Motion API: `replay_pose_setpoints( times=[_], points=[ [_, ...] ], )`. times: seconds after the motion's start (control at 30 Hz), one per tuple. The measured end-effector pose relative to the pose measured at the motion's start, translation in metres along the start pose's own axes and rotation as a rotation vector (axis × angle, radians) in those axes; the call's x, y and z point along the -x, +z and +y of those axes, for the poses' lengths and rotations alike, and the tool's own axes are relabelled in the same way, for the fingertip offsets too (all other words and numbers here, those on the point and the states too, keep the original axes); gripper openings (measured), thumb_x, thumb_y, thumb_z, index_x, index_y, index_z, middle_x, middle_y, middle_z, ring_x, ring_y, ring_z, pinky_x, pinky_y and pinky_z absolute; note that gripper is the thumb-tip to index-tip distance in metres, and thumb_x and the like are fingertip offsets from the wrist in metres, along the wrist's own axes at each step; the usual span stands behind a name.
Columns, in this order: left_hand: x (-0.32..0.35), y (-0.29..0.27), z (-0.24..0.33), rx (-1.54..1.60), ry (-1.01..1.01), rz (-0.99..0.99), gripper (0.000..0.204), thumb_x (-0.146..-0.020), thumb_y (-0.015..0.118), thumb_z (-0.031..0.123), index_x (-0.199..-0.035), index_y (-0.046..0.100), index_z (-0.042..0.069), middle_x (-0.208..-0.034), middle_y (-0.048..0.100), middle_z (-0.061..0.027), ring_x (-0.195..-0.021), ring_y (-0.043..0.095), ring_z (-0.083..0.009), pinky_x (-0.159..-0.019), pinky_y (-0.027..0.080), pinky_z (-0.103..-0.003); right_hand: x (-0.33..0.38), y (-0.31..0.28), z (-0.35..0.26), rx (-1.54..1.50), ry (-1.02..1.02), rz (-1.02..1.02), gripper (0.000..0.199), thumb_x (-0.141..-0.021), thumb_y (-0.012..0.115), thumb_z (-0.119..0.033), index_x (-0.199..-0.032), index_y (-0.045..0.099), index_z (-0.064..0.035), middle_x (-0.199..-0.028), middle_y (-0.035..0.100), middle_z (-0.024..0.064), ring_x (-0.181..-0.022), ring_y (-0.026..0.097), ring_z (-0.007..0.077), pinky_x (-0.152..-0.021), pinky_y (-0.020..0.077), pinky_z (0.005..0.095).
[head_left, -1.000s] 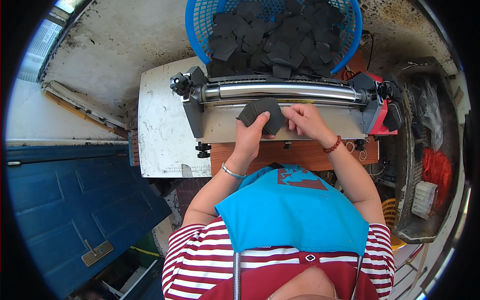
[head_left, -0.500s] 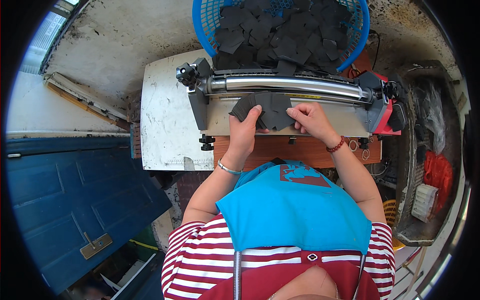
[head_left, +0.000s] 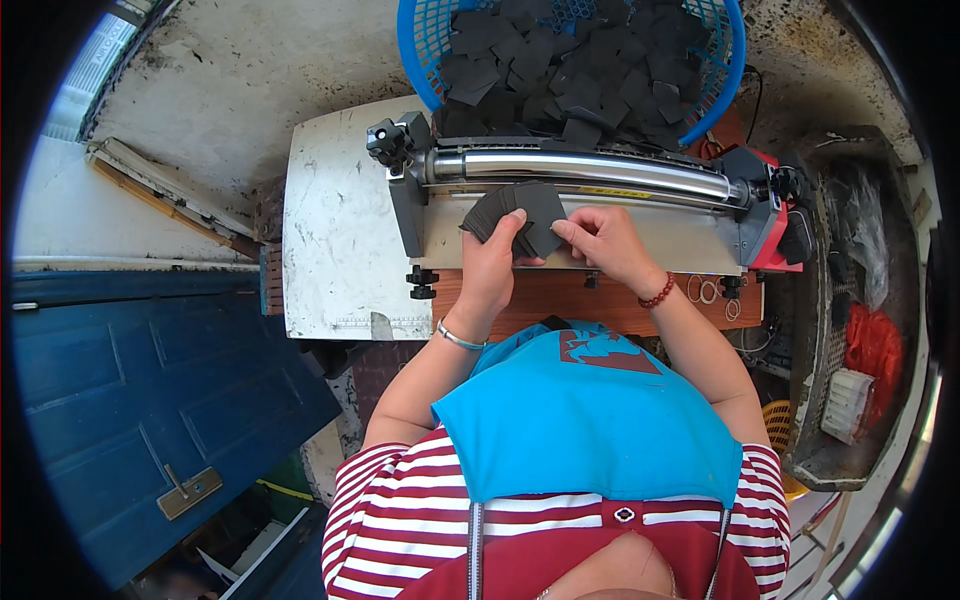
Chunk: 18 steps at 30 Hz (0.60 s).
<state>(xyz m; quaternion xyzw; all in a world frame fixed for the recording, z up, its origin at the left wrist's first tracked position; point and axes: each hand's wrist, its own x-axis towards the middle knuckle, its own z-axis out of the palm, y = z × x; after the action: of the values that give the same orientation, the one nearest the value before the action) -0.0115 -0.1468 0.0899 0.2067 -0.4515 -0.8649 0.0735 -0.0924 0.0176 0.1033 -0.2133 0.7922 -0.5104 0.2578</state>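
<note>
Blue basket [head_left: 415, 60] beyond roller machine [head_left: 590, 170], heaped with dark flat pieces [head_left: 570, 60], some spilling toward roller. Our left hand [head_left: 495, 262] closed round fanned stack of dark pieces [head_left: 520, 212], held over machine's pale feed plate [head_left: 660, 245] on worktop [head_left: 335, 250]. Stack's fan spreads left-right, top edges pointing toward roller. Our right hand [head_left: 605, 240] pinches stack's right edge between thumb and fingertips. White board under machine's left end.
</note>
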Motion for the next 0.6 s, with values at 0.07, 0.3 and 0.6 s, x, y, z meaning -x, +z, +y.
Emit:
replay_pose_setpoints(
  times=[0.07, 0.3, 0.6],
  points=[
    [-0.001, -0.002, 0.001, 0.022, -0.005, -0.022, 0.017, -0.091, 0.056, 0.013, -0.104, 0.060, 0.003, -0.090, 0.066, -0.0072, -0.072, 0.067, -0.0154, -0.048, 0.056, -0.027, 0.001, -0.002, -0.002, -0.068, 0.031, -0.024, 0.033, -0.089, 0.066, -0.028, -0.069, 0.063, -0.0021, -0.054, 0.058, 0.0014, -0.046, 0.053, 0.0053, -0.044, 0.0395, 0.0209],
    [-0.001, -0.013, 0.004, -0.020, 0.000, 0.023, 0.018, -0.092, 0.055, 0.012, -0.107, 0.059, 0.003, -0.092, 0.066, -0.0066, -0.074, 0.067, -0.0157, -0.049, 0.056, -0.027, -0.008, -0.029, 0.016, 0.037, 0.363, -0.113, 0.037, -0.091, 0.062, -0.030, -0.068, 0.063, -0.0010, -0.054, 0.059, 0.0027, -0.038, 0.048, 0.0071, -0.038, 0.0393, 0.0230],
    [-0.001, -0.009, 0.000, -0.011, 0.005, -0.020, 0.018, -0.092, 0.056, 0.012, -0.108, 0.059, 0.004, -0.094, 0.066, -0.0063, -0.078, 0.067, -0.0164, -0.050, 0.056, -0.027, -0.003, 0.006, -0.004, -0.132, 0.117, -0.116, 0.038, -0.092, 0.062, -0.033, -0.071, 0.063, -0.0016, -0.056, 0.057, 0.0004, -0.040, 0.046, 0.0049, -0.039, 0.0368, 0.0200]
  ],
)
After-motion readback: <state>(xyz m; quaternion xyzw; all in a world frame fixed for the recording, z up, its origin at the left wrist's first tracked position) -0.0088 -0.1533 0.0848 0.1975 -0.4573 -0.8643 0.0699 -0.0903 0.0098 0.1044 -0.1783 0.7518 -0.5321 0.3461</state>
